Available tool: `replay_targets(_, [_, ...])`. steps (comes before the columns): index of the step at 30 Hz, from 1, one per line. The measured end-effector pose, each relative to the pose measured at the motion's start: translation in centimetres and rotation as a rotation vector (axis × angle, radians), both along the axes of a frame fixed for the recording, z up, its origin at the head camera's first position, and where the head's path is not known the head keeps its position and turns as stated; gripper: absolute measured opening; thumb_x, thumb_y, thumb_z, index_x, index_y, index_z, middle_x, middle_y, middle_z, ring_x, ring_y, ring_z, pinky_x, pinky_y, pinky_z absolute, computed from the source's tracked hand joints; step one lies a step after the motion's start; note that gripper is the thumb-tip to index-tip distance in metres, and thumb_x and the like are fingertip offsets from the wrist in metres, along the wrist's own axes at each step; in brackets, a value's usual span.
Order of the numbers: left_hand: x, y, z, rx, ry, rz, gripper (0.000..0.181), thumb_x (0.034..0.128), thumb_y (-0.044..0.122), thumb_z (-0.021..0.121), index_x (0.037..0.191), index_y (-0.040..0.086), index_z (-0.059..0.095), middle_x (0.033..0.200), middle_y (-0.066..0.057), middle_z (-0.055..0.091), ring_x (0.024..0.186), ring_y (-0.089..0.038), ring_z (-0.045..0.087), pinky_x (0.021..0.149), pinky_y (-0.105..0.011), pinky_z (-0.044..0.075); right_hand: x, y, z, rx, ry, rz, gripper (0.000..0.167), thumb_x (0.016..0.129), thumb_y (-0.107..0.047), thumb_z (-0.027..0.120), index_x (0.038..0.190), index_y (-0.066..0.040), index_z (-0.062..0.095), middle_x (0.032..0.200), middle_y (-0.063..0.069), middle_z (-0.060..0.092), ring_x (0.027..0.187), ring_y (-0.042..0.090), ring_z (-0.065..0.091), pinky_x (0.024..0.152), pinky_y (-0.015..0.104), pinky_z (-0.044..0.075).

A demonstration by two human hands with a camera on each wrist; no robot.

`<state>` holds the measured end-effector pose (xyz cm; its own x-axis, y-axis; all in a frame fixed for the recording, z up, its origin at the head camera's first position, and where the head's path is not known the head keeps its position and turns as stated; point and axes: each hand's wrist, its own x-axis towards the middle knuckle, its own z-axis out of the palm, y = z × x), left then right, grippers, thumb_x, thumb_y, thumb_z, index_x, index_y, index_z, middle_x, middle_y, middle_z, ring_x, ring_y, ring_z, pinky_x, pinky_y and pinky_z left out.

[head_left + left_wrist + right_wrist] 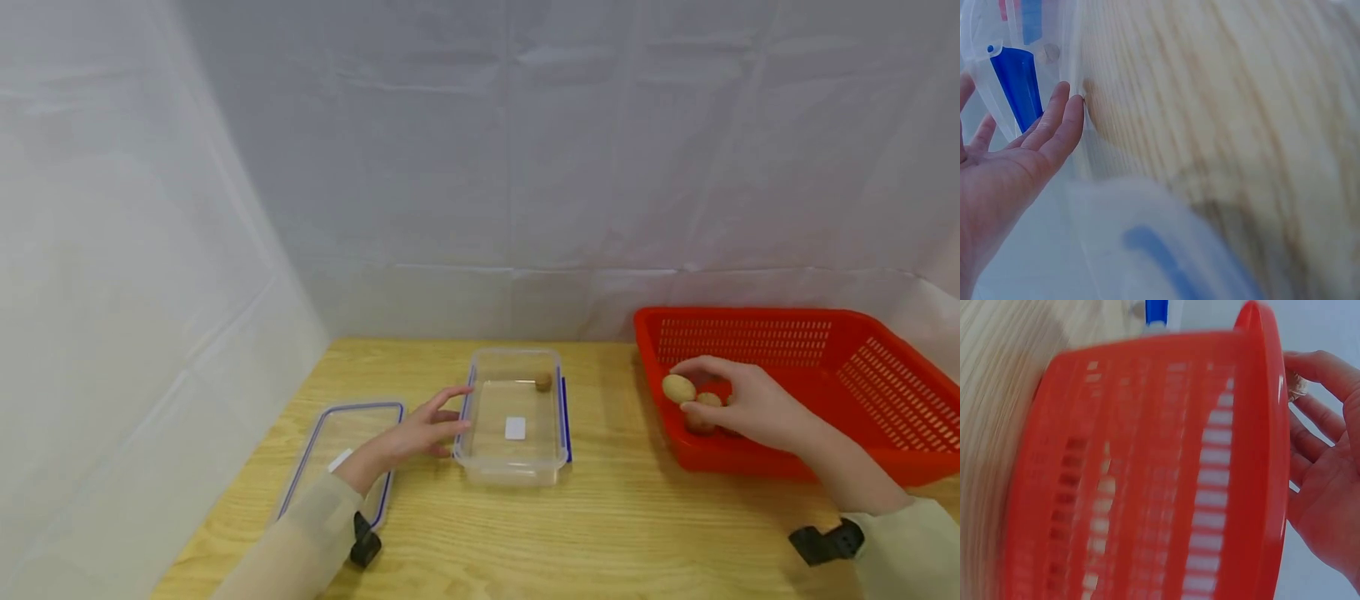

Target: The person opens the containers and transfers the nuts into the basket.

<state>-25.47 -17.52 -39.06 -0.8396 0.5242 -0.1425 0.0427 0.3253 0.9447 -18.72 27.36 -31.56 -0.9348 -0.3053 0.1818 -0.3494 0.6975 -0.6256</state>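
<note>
My right hand pinches a tan walnut between thumb and fingers, above the left side of the red plastic basket. In the right wrist view the basket's wall hides part of that walnut. Several more walnuts lie in the basket under the hand, partly covered by it. A clear plastic box with a blue seal stands lidless in the middle, one walnut in its far right corner. My left hand rests its spread, fairly straight fingers against the box's left side.
The box's clear lid, edged in blue, lies on the wooden table at the left, partly under my left forearm. A blue latch hangs along the box's right side. White sheeting encloses the table behind and at the left.
</note>
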Motion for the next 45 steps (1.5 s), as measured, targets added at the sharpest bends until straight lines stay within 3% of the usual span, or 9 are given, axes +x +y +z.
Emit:
replay_targets(3, [0.0,0.0,-0.1,0.004,0.003,-0.004,0.063,0.099,0.028,0.059,0.153,0.022,0.026,0.147,-0.031,0.03,0.13,-0.043,0.039,0.086,-0.045,0.05,0.3,1.8,-0.3,-0.014,-0.017,-0.02,0.045,0.087,-0.028,0.075,0.126,-0.015,0.058,0.104,0.007,0.063,0.056,0.013,0.044,0.049,0.028,0.04])
replay_targets(6, [0.0,0.1,-0.1,0.005,0.002,-0.006,0.063,0.0989,0.029,0.059,0.153,0.022,0.026,0.147,-0.031,0.03,0.13,-0.043,0.038,0.086,-0.046,0.05,0.5,3.6,-0.8,0.034,0.018,-0.05,0.046,0.087,-0.028,0.075,0.127,-0.012,0.059,0.112,0.008,0.063,0.079,0.013,0.054,0.061,0.027,0.047])
replay_targets(9, [0.1,0.1,-0.1,0.004,0.0,-0.004,0.064,0.0987,0.03,0.059,0.153,0.023,0.026,0.147,-0.031,0.03,0.13,-0.043,0.038,0.087,-0.046,0.05,0.7,5.3,-1.2,0.088,0.062,-0.089,0.046,0.087,-0.028,0.075,0.127,-0.011,0.06,0.116,0.01,0.064,0.099,0.006,0.053,0.075,0.024,0.048])
replay_targets(15, [0.0,0.1,-0.1,0.0,0.005,0.002,0.064,0.0984,0.03,0.06,0.152,0.023,0.027,0.146,-0.031,0.031,0.13,-0.043,0.039,0.085,-0.045,0.051,0.5,8.0,-2.2,0.075,0.094,-0.143,0.043,0.087,-0.023,0.076,0.124,-0.007,0.061,0.115,0.013,0.064,0.093,-0.012,0.047,0.075,0.018,0.046])
replay_targets(25, [-0.2,-0.2,-0.4,-0.004,0.006,0.0,0.064,0.0988,0.03,0.059,0.153,0.022,0.026,0.147,-0.031,0.03,0.131,-0.044,0.037,0.086,-0.047,0.05,-0.4,10.9,-3.4,0.06,0.11,-0.16,0.041,0.087,-0.014,0.075,0.121,0.002,0.059,0.11,0.017,0.063,0.087,-0.016,0.045,0.068,0.016,0.047])
replay_targets(28, [-0.2,-0.3,-0.5,-0.005,0.004,-0.004,0.064,0.0989,0.031,0.059,0.153,0.022,0.025,0.147,-0.031,0.03,0.131,-0.043,0.037,0.088,-0.048,0.05,-0.7,11.7,-3.5,0.038,0.109,-0.15,0.04,0.087,-0.012,0.074,0.121,0.004,0.058,0.109,0.007,0.063,0.088,-0.017,0.045,0.068,0.016,0.048])
replay_targets(32, [-0.3,-0.3,-0.5,-0.006,0.003,-0.002,0.064,0.0989,0.031,0.059,0.153,0.022,0.025,0.147,-0.03,0.03,0.131,-0.043,0.037,0.087,-0.047,0.05,-1.4,12.6,-3.5,0.03,0.077,-0.144,0.043,0.088,-0.012,0.073,0.122,0.007,0.056,0.108,0.005,0.064,0.087,-0.017,0.046,0.067,0.019,0.05])
replay_targets(37, [-0.3,-0.3,-0.5,-0.003,0.008,0.006,0.064,0.0982,0.031,0.06,0.153,0.022,0.026,0.147,-0.031,0.031,0.13,-0.042,0.039,0.083,-0.044,0.052,-2.5,13.7,-3.8,0.055,0.015,-0.129,0.041,0.088,-0.009,0.072,0.12,0.01,0.055,0.113,0.028,0.061,0.085,-0.014,0.048,0.067,0.02,0.05])
replay_targets(45, [-0.2,-0.3,-0.5,0.004,0.001,0.011,0.064,0.0977,0.03,0.061,0.152,0.022,0.028,0.146,-0.03,0.032,0.128,-0.041,0.041,0.081,-0.043,0.052,-3.7,15.4,-4.7,0.121,-0.023,-0.097,0.032,0.086,-0.007,0.072,0.112,0.009,0.061,0.103,0.018,0.066,0.08,-0.007,0.053,0.068,0.021,0.05])
